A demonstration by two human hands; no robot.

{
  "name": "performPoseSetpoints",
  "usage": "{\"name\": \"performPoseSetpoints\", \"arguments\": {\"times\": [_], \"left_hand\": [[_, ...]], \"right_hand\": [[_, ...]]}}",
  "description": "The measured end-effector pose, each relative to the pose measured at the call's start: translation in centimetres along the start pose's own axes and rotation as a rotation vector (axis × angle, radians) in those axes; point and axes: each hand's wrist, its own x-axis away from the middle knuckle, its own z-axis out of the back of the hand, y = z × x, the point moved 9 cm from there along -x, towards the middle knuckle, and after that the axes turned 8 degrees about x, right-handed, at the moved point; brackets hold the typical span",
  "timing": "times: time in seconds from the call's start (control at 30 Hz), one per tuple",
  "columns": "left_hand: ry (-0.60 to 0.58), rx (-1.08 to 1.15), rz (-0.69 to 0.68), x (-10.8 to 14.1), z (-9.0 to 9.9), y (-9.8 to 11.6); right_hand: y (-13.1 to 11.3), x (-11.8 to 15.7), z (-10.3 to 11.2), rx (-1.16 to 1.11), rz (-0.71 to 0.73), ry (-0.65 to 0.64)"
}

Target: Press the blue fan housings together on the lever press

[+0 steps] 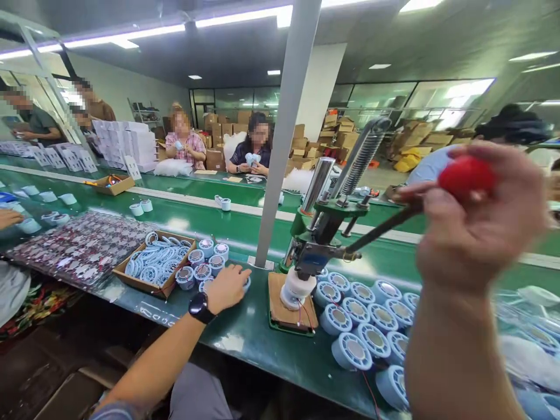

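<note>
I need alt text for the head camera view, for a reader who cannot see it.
The right hand grips the red knob of a hand press lever over a white part. The left hand rests on blue round parts on the green table.

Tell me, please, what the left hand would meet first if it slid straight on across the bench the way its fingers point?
Probably the wooden base block under the hand press: the left hand, resting on a pale blue round part, points roughly that way, though depth is unclear.

A shallow brown cardboard tray (131,277) of pale blue plastic rings sits beside stacked white boxes (126,143) and brown cartons (336,137).
</note>
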Motion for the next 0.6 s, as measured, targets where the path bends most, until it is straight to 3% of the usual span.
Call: {"name": "performPoseSetpoints", "arguments": {"times": [0.07,0.13,0.2,0.27,0.33,0.43,0.5,0.6], "left_hand": [[0.012,0.010,0.012,0.3,-0.7,1.6],[0.034,0.050,0.026,0.7,-1.2,2.8],[0.072,0.102,0.032,1.3,-0.9,3.0],[0.165,0.143,0.044,2.4,1.1,1.4],[0.320,0.118,0.123,4.1,4.8,-2.4],[0.528,-0.021,0.364,7.8,10.8,-10.8],[0.551,-0.061,0.458,9.7,13.2,-15.5],[0.531,-0.080,0.529,11.4,14.1,-19.7]], "right_hand": [[0.4,-1.9,-2.6,-0.030,0.074,-0.034],[1.4,-0.3,-3.9,-0.072,0.089,0.011],[3.0,4.6,-3.4,-0.143,0.090,0.163],[5.5,11.3,-2.7,-0.150,0.027,0.264],[9.0,17.5,-3.7,-0.065,-0.115,0.167],[14.5,24.3,-7.4,0.062,-0.417,-0.192],[16.7,26.4,-8.8,0.095,-0.565,-0.296],[16.9,26.1,-9.2,0.079,-0.609,-0.213]]}}
